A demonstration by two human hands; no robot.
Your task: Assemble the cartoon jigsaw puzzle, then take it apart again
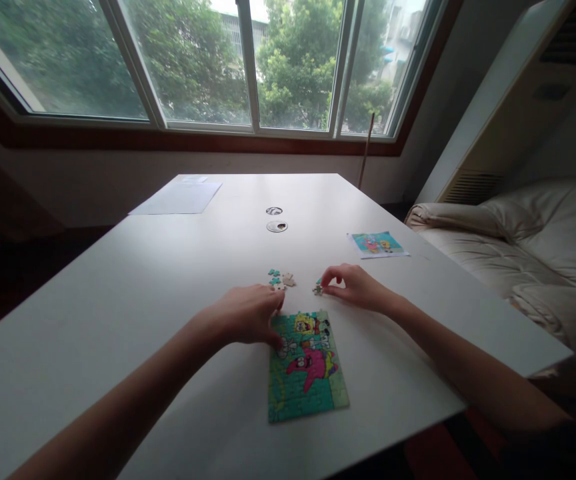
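Observation:
A partly assembled jigsaw puzzle [308, 393] lies flat near the table's front edge, with a yellow and a pink cartoon figure on a green ground. My left hand [248, 312] rests at its upper left side, the thumb on the puzzle's left edge and the fingers apart from it. Just beyond those fingertips is a small cluster of loose puzzle pieces [288, 279], some teal, some showing pale backs. To the right, my right hand [351, 283] pinches a puzzle piece [318, 290] between thumb and index finger, at the tabletop.
A small printed picture sheet [379, 245] lies at the right of the white table [193, 260]. Two round inlays [277, 227] sit mid-table, and white paper [178, 198] lies far left. A pale sofa [518, 227] stands right; windows are behind.

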